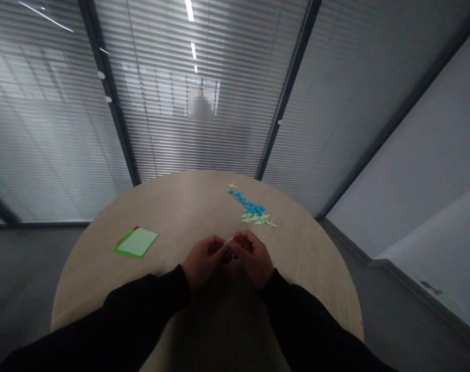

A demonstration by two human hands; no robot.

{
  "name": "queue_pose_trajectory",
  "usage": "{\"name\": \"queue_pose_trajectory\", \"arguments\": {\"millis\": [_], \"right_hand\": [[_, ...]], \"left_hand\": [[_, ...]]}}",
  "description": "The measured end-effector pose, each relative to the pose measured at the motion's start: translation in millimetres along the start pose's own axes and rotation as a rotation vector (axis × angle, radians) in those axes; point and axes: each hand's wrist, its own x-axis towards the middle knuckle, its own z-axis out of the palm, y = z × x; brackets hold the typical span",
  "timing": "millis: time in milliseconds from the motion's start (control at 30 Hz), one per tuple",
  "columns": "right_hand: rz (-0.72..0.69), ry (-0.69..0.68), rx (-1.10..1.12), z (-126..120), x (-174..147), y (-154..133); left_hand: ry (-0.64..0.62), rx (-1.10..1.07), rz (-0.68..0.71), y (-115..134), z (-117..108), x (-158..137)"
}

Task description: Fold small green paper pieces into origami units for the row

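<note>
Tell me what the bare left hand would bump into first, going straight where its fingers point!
Probably the bare right hand, close ahead, with a small, thin, pale, paper-like piece in between. Exact depth is unclear.

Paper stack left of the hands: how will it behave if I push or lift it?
The paper stack looks thin and flat, so it is probably light, bendy and unlikely to roll or tip. The pale sheet on top is offset from the bright green sheet, so the layers may be loose and could slide apart when pushed.
</note>
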Motion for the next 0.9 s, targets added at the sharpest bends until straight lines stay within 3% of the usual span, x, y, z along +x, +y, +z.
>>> {"name": "queue_pose_trajectory", "arguments": {"millis": [400, 533, 667, 900], "right_hand": [[-0.112, 0.005, -0.147, -8, 1, -10], [-0.003, -0.015, -0.054, -11, 3, -8], [0.091, -0.033, 0.027, -14, 5, -3], [0.029, -0.075, -0.013, -13, 5, -9]], "left_hand": [[-0.126, 0.033, 0.062, -6, 0, 0], [-0.156, 0.08, 0.087, -5, -2, 0], [-0.135, 0.116, 0.098, -3, -4, -1], [-0.058, 0.075, 0.049, -3, -4, 0]]}}
